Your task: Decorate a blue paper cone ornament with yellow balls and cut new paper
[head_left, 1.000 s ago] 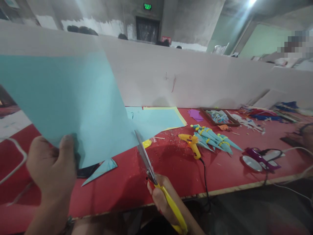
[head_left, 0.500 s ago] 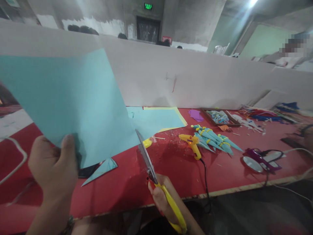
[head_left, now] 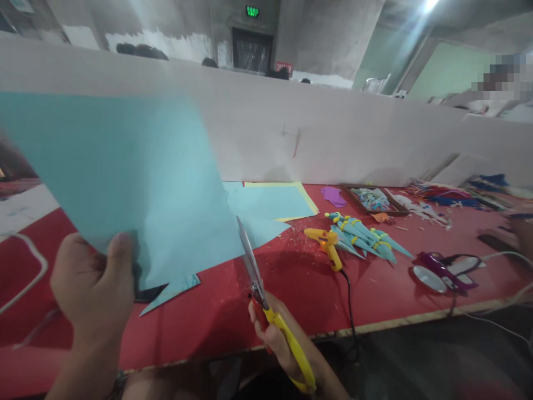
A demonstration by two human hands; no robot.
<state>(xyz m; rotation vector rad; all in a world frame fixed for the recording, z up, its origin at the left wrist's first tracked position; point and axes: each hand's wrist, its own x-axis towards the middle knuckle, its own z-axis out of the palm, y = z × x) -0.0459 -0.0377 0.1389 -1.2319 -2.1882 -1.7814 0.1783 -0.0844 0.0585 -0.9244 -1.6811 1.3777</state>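
Note:
My left hand [head_left: 94, 283] pinches the lower left edge of a large light-blue paper sheet [head_left: 137, 172], thumb in front, holding it raised above the table. My right hand [head_left: 277, 330] is wrapped round the yellow-and-red handles of a pair of scissors [head_left: 252, 258]. Their blades point up and away, along the sheet's right edge, and look almost together. Just beyond the blades lies a pointed blue paper piece [head_left: 268, 230]; whether it is joined to the sheet is hidden. Below the sheet are a blue paper scrap [head_left: 172, 294] and a black flat object [head_left: 150, 293], partly covered.
On the red table [head_left: 225, 311] lie stacked blue and yellow paper [head_left: 278, 200], a yellow glue gun [head_left: 327, 241] with a black cord, blue paper cones [head_left: 362, 236], a brown tray [head_left: 375, 201] and a purple device [head_left: 447, 272]. A white partition [head_left: 353, 133] stands behind.
The sheet's right edge has shifted right, and the scissors moved slightly right with their blades closer together. The pointed blue piece has dropped lower and right, covering a yellow item.

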